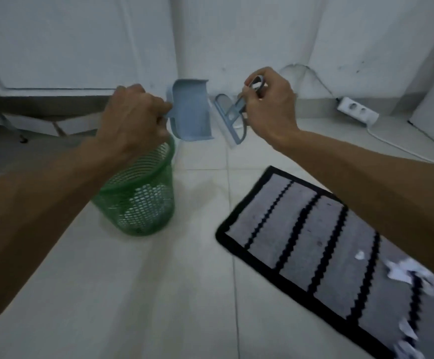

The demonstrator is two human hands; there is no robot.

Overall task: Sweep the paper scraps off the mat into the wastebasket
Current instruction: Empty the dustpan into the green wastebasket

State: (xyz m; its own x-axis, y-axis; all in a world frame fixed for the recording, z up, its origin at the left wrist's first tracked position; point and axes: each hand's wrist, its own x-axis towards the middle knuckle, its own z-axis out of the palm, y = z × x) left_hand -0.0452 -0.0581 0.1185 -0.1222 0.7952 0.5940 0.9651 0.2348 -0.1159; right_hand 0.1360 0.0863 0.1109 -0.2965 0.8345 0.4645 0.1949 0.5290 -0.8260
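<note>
My left hand grips the handle of a pale blue dustpan, held in the air above the rim of the green mesh wastebasket. My right hand holds a small blue hand brush by its loop handle, just right of the dustpan. Both tools hang over the floor, apart from each other. The grey mat with black zigzag stripes and black border lies at the lower right. White paper scraps lie on its near right end.
A white power strip with a cable lies by the wall at the right. Metal legs of a folding piece of furniture stand at the left. White tiled floor lies between the wastebasket and the mat.
</note>
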